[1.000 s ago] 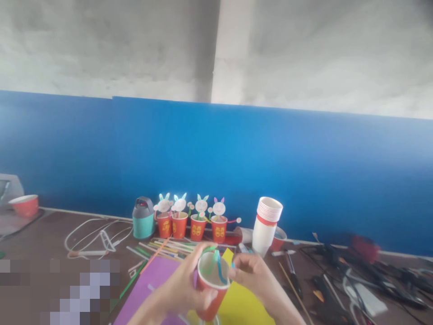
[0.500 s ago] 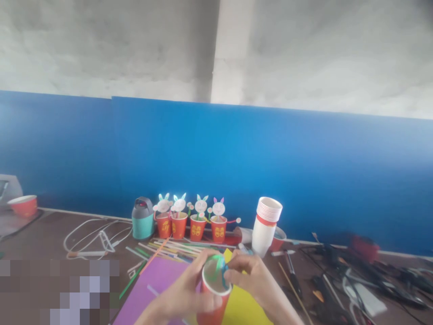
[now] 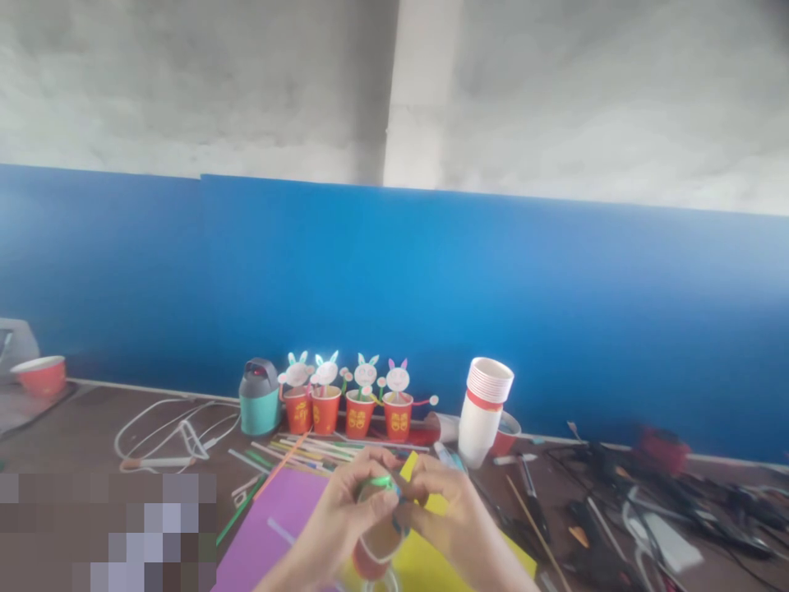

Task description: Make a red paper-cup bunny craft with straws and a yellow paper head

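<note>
A red paper cup [image 3: 373, 567] with a white rim is between my hands at the lower middle, its mouth tilted toward me. My left hand [image 3: 348, 510] is closed at the cup's far rim, thumb on the near side. Beside that thumb shows a bright green strip [image 3: 380, 481]. My right hand [image 3: 440, 501] pinches a small blue strip [image 3: 402, 518] at the rim's right side. The fingers partly hide both strips, so I cannot tell whether they are joined.
Several red cups with rabbit figures [image 3: 359, 413] stand along the blue partition [image 3: 431, 288]. Nearby are a stack of paper cups [image 3: 481, 432], a teal-grey container [image 3: 260, 403] and thin coloured sticks [image 3: 289, 452]. Purple paper [image 3: 296, 501] and yellow paper [image 3: 431, 567] lie below my hands; cables [image 3: 678, 501] clutter the right.
My left hand has shifted from around the cup's side up to its far rim, near my right hand. The cup now tilts more toward me and sits slightly further left.
</note>
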The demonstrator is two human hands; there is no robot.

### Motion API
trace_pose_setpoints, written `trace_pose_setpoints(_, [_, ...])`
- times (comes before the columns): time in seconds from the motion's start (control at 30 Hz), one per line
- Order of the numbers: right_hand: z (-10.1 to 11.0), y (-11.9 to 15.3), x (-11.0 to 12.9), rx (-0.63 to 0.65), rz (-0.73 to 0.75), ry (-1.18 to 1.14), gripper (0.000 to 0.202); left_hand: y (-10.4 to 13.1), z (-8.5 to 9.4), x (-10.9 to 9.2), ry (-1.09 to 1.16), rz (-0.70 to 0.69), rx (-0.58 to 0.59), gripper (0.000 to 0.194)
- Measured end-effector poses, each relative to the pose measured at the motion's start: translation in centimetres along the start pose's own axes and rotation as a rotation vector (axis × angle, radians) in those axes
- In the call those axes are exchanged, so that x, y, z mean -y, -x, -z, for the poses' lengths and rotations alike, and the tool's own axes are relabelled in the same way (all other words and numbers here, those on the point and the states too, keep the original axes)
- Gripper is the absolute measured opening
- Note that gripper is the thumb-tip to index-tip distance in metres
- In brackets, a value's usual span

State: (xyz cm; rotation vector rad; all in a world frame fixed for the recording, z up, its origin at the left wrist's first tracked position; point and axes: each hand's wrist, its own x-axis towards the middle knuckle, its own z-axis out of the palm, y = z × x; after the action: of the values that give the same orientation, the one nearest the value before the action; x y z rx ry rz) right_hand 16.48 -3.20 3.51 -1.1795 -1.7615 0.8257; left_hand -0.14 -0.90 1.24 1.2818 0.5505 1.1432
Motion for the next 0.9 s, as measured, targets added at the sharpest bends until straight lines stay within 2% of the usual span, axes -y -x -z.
trace_pose_setpoints(0.07, [0.0, 0.1, 0.3, -0.006, 0.031, 0.031, 0.014, -0.1, 0.1, 0.4, 0.067, 0.041, -0.022, 0.022])
trace_pose_setpoints(0.17, [0.0, 0.1, 0.2, -0.010, 0.035, 0.103, 0.019, -0.2, 0.2, 0.6, 0.041, 0.094, -0.082, 0.021])
trace_pose_setpoints(0.43, [-0.5, -0.3, -0.6, 0.012, -0.055, 0.124, 0.023, -0.3, -0.1, 0.7, 0.002, 0.119, -0.163, 0.024])
trace_pose_setpoints(0.6, [-0.3, -0.3, -0.4, -0.069, -0.032, 0.135, 0.018, 0.0, -0.7, 0.0, -0.016, 0.157, -0.171, 0.028])
trace_pose_setpoints(0.77, [0.5, -0.5, -0.5, -0.150, -0.049, 0.033, 0.023, 0.2, -0.5, -0.2, 0.173, 0.213, -0.206, 0.045])
trace_pose_setpoints(0.83, [0.7, -0.5, -0.5, -0.156, -0.056, 0.002, 0.024, 0.1, -0.2, 0.1, 0.186, 0.187, -0.234, 0.042])
trace_pose_setpoints(0.9, [0.9, -0.5, -0.4, -0.150, -0.067, -0.009, 0.023, 0.0, 0.0, 0.3, 0.091, 0.150, -0.218, 0.037])
